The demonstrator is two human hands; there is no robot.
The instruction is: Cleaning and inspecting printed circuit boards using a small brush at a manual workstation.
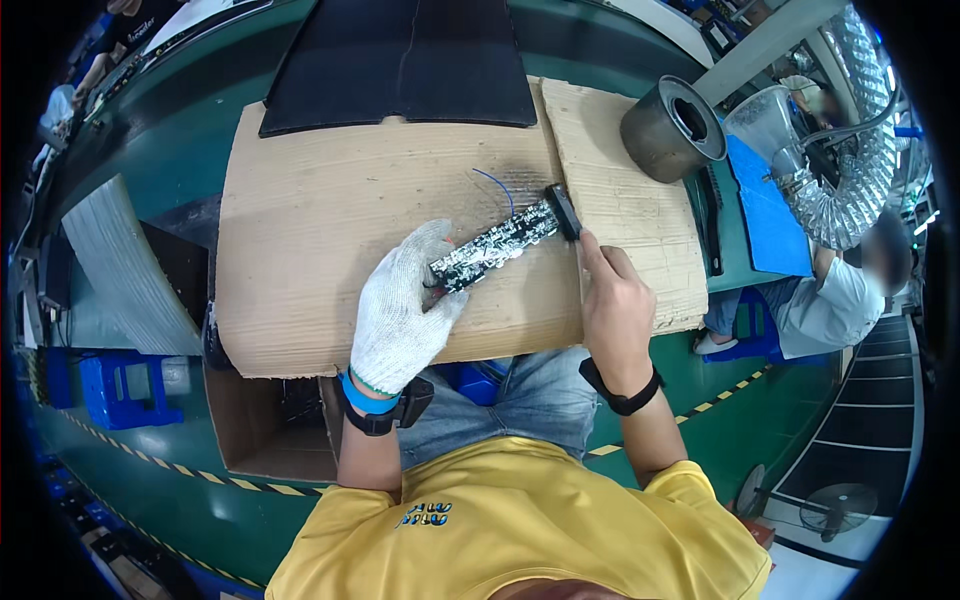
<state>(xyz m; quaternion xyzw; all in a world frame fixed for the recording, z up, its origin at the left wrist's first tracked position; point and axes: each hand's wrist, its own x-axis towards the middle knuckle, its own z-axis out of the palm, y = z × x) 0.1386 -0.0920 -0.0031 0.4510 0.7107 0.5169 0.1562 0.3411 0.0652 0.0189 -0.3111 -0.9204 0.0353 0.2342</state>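
1. Head view, the circuit board: a long, narrow circuit board is slanting across the middle of a tan cardboard sheet, its upper end pointing right. Its face is showing black, thickly speckled with white and silvery parts, and a thin blue wire is curving up from its upper edge.
2. Head view, the hands: the left hand, wearing a white knitted glove, is gripping the board's lower left end. The bare right hand is curling closed around the near end of a black block-shaped tool, which is meeting the board's right end.
3. Head view, surroundings: the cardboard is covering a green tabletop; a grey metal cylinder is standing at upper right.
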